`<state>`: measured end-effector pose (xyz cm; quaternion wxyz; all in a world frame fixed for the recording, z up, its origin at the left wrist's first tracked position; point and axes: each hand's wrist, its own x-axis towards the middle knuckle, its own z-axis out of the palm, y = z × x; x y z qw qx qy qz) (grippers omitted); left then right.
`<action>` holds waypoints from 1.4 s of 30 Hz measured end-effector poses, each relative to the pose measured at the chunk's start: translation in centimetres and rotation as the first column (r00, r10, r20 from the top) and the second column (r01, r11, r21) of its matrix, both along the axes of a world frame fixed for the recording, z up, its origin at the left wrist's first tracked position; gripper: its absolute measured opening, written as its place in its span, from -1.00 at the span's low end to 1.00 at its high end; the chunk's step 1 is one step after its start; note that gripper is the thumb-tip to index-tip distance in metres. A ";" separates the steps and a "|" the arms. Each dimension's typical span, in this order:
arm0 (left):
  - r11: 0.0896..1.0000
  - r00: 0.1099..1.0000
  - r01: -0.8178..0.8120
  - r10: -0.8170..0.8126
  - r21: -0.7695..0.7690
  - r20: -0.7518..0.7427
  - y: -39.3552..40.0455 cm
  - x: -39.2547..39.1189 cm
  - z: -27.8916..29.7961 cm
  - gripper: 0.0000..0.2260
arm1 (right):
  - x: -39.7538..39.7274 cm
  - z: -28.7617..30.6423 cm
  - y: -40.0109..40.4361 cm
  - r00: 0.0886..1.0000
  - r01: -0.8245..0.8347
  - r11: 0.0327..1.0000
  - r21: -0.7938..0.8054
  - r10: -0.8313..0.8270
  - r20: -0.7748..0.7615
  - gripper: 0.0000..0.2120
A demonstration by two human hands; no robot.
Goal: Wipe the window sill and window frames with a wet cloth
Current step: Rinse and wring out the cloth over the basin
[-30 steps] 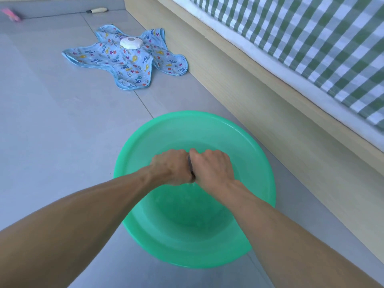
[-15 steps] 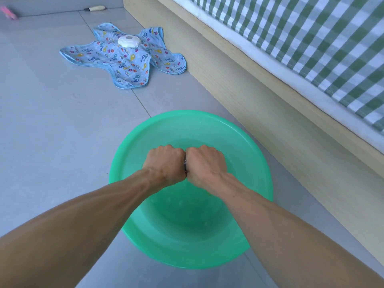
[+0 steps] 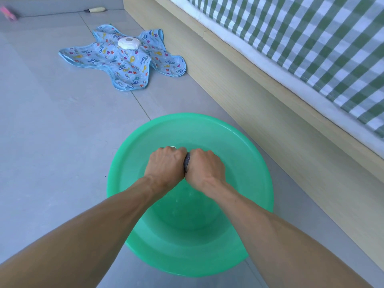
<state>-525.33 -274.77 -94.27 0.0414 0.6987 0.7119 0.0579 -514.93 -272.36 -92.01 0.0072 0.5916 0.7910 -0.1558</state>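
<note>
Both fists are over the green basin (image 3: 257,163) right now, knuckles up, pressed thumb-side to thumb-side above its middle. My left hand (image 3: 165,168) is curled tight, my right hand (image 3: 205,168) just the same, and between them only a dark grey sliver of the cloth (image 3: 187,164) peeks out. The rest is buried in my palms. So the cloth runs left to right, one end in each fist, its long axis straight across the basin, level with the near-far middle. Neither hand is nearer; they share it evenly. This looks like wringing: I reckon the twist has to go opposite ways round that cross-basin axis, with drips falling inside the rim. There seems to be water low in the basin. No sill or window frame shows here, so the wiping itself is not yet begun.
</note>
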 end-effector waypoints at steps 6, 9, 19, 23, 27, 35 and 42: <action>0.993 0.987 0.011 -0.030 -0.120 -0.158 -0.5 -0.3 0.1 -0.85 | 0.0 -0.6 -0.5 0.998 -0.040 0.999 -0.006 0.040 0.045 -0.82; 0.987 0.978 0.037 -0.068 -0.154 -0.199 -0.2 -0.3 0.2 -0.84 | -0.1 -0.7 -0.5 0.999 -0.019 0.999 -0.032 0.021 0.039 -0.83; 0.986 0.907 0.069 0.002 -0.152 0.421 1.0 -2.6 -2.4 -0.61 | 1.2 -2.1 0.9 0.989 -0.109 0.959 -0.262 0.079 -0.124 -0.63; 0.970 0.484 -0.033 0.225 -0.239 0.846 1.7 -2.2 -1.3 -0.42 | 2.6 -2.7 1.8 0.900 -0.065 0.953 -0.295 -0.071 -0.430 -0.71; 0.930 0.276 -0.011 0.356 -0.367 0.893 2.3 -2.3 0.1 -0.59 | 4.1 -3.2 2.4 0.820 -0.030 0.980 -0.196 -0.088 -0.566 -0.81; 0.934 0.104 -0.051 0.356 -0.353 0.929 0.3 0.0 6.3 -0.81 | 4.1 4.5 2.5 0.922 -0.003 1.000 -0.005 0.001 -0.387 -0.52; 0.823 -0.008 -0.270 0.516 -0.499 0.856 -4.3 -2.7 16.9 -0.78 | 2.6 15.0 1.0 0.860 -0.098 0.981 -0.169 -0.002 -0.511 -0.72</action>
